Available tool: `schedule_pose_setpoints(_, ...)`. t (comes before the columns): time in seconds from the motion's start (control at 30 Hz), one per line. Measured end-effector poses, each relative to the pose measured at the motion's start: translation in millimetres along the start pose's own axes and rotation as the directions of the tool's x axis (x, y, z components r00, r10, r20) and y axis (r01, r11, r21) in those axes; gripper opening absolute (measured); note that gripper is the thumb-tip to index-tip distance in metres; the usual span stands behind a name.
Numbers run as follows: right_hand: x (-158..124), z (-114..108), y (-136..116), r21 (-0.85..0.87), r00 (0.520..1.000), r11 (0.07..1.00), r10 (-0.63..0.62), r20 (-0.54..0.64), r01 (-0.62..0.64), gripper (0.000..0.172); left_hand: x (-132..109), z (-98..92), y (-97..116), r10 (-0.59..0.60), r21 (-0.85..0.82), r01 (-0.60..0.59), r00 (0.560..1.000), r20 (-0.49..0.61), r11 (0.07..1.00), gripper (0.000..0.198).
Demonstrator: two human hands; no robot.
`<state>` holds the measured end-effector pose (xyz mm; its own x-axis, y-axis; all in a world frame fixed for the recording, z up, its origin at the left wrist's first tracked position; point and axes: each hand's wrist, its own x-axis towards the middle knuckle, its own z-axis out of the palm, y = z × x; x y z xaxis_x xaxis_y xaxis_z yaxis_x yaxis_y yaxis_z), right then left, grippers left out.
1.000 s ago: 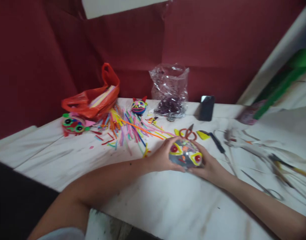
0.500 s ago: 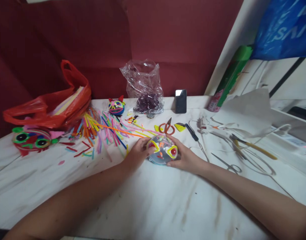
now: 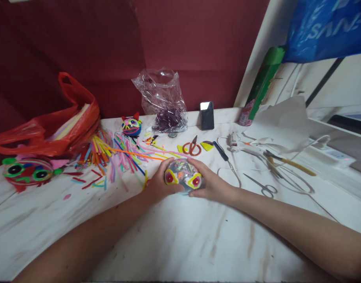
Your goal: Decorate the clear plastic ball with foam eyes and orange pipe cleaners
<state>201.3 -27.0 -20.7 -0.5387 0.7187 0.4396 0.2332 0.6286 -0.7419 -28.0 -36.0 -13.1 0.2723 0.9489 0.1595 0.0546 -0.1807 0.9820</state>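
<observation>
Scissors with looped orange-brown handles (image 3: 193, 146) lie just beyond my hands, in the way of any push straight ahead, with a flat yellow scrap (image 3: 207, 146) beside them. Long, fuzzy, many-coloured stems (image 3: 120, 154) spread on my left, some ending close to my left hand (image 3: 159, 182). Behind them slumps a red plastic carrier bag (image 3: 77, 129); a clear crinkled bag of dark purple stuff (image 3: 169, 118) and an upright black phone (image 3: 207, 120) stand at the back. Slim steel scissors (image 3: 257, 183) lie on the marbled white worktop (image 3: 192, 239), near my right forearm.

The round, see-through ball with yellow-rimmed red eyes (image 3: 182, 175) is between my palms, above or on the worktop; I can't tell which. My right hand (image 3: 208, 181) and left curve around opposite sides, pressing it between them. Its eyes face me, side by side; being roundish, it has no clear long axis.
</observation>
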Motion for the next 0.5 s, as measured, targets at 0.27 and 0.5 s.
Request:
schedule_pose_setpoints(0.27,6,-7,-2,0.247,0.982,0.964,0.134,-0.133,-0.098,0.059,0,-10.0,2,0.049,0.006,-0.049,0.998,0.029,0.999,0.104)
schedule_pose_setpoints(0.5,10,-21,-6,0.112,0.877,0.932,0.363,-0.315,-0.345,0.045,3,-10.2,-2,0.047,-0.004,-0.047,0.999,-0.014,0.999,0.100)
